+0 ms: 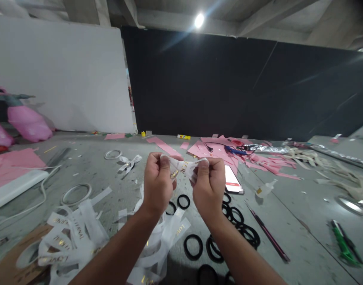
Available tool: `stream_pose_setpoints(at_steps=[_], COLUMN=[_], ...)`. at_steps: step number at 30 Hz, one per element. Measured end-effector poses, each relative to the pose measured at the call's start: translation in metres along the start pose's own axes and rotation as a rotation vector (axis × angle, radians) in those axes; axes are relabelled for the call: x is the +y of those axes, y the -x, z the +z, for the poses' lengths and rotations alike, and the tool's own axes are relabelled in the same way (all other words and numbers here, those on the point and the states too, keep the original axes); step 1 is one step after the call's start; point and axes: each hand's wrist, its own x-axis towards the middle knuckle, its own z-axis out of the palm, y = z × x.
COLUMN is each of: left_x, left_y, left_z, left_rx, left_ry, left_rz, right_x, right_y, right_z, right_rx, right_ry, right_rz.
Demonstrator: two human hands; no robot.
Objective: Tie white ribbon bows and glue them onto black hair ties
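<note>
A white ribbon bow with gold lettering is stretched between my two hands above the grey table. My left hand pinches its left loop between thumb and fingers. On the other side, my right hand grips the right loop the same way. Below my forearms lie loose lengths of white printed ribbon and several black rings, which look like hair ties. Another white bow rests on the table beyond my left hand.
A phone with a lit screen lies right of my hands. Farther right are a dark red pen-like tool, a small bottle and a green-handled cutter. Pink paper scraps lie behind. A white power strip sits left.
</note>
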Motion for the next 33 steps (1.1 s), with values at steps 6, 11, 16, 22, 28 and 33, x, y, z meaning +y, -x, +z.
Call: stream_pose_setpoints(at_steps=[6,11,16,22,28,33], left_x=[0.002,-0.003,-0.011,-0.012,-0.007,-0.006], left_y=[0.006,0.010,0.008,0.000,-0.003,-0.001], left_z=[0.014,0.013,0.001,-0.006,-0.004,0.001], left_rx=[0.077,-0.009,-0.287,-0.320,-0.245,-0.264], left_ry=[0.212,0.270,0.190,-0.065,-0.016,0.134], left_rz=[-0.107,-0.180,-0.194,-0.119,-0.113,-0.182], right_x=[-0.006,-0.010,-0.007,-0.007,-0.010,-0.007], right_y=[0.005,0.005,0.002,-0.004,-0.003,-0.003], right_z=[0.008,0.009,0.004,-0.003,-0.005,-0.004], right_rx=[-0.001,-0.037,-0.074,-0.071,-0.104,-0.053], right_ry=[-0.348,-0.429,-0.370,-0.110,-0.076,-0.081], right_rz=[0.253,0.223,0.195,0.007,-0.021,0.056])
